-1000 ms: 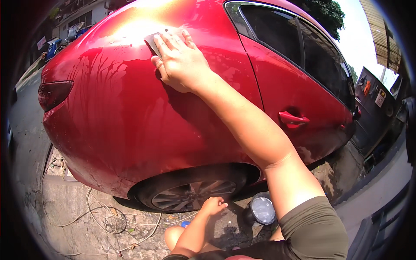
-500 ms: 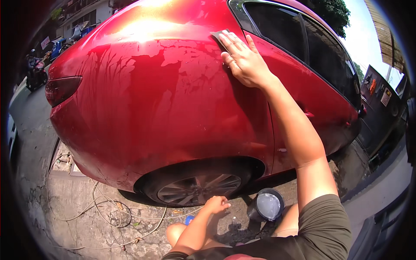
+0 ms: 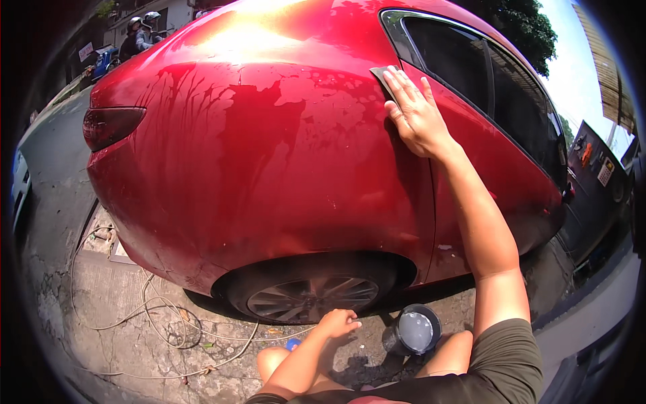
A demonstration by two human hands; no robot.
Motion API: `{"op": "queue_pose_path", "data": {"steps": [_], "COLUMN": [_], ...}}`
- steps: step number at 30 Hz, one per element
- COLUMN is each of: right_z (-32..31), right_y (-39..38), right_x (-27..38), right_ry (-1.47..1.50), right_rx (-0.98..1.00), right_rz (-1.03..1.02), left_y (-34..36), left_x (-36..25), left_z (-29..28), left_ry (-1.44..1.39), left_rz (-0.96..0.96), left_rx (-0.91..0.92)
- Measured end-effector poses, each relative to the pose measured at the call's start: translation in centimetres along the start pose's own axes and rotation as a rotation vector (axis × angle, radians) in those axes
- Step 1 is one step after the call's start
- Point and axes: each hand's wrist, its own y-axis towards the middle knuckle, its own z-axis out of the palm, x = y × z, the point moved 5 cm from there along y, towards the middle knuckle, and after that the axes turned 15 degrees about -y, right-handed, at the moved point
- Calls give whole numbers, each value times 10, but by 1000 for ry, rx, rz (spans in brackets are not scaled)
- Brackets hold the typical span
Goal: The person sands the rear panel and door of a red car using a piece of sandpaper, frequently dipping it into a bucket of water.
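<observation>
On red car's rear quarter panel (image 3: 269, 168), by window corner: right hand (image 3: 417, 118), fingers together, flat on grey sanding pad (image 3: 385, 77). Best kept flat, pressure even, panel wet. Left hand (image 3: 338, 323) loosely curled, empty, near wheel (image 3: 313, 296). Water tub (image 3: 414, 330) beside knee; hose (image 3: 155, 316) loops across pavement.

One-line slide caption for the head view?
Right hand presses a grey pad on the wet red car; left hand rests low.

Glossy red car (image 3: 269, 161) with pale blotchy water streaks all over the panel, dark tinted window (image 3: 471, 74), grey sanding pad (image 3: 385, 77), silver-spoked wheel (image 3: 313, 296), black bucket (image 3: 414, 330) of milky water, grey cracked pavement (image 3: 114, 316).
</observation>
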Motion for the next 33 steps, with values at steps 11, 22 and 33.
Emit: {"op": "queue_pose_path", "data": {"steps": [11, 22, 33], "right_z": [-4, -7, -10], "right_y": [-16, 22, -46], "right_x": [-27, 23, 5], "right_ry": [14, 69, 10], "right_rx": [142, 47, -11], "right_rz": [31, 13, 127], "left_y": [13, -44, -46], "left_x": [-15, -66, -413], "left_z": [5, -37, -309], "left_ry": [-66, -196, 857], "left_rz": [69, 302, 994], "left_rx": [-11, -312, -995]}}
